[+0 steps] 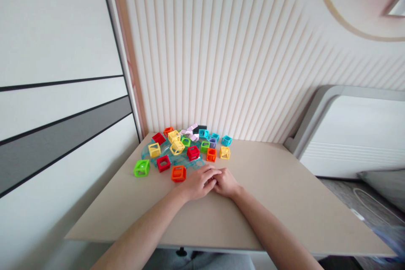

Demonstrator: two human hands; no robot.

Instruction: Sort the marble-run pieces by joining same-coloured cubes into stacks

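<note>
My left hand (199,184) rests on the table (278,190), its fingers folded over my right hand (226,182). The right hand is curled closed, and what its fingers hold, if anything, is hidden beneath the left one. Just beyond the hands, open-frame plastic cubes are heaped. Nearest to the left hand is an orange cube (179,174), apart from it. A red cube (193,153), another orange cube (211,155) and a yellow cube (225,152) sit farther back. A bright green cube (141,168) lies at the left.
Clear blue plastic pieces (186,160) lie under and among the cubes. Pale lilac pieces (190,132) and a dark object (200,128) are at the back by the ribbed wall (218,50). A white cabinet (63,135) borders the left side; a grey-edged headboard (322,101) stands right.
</note>
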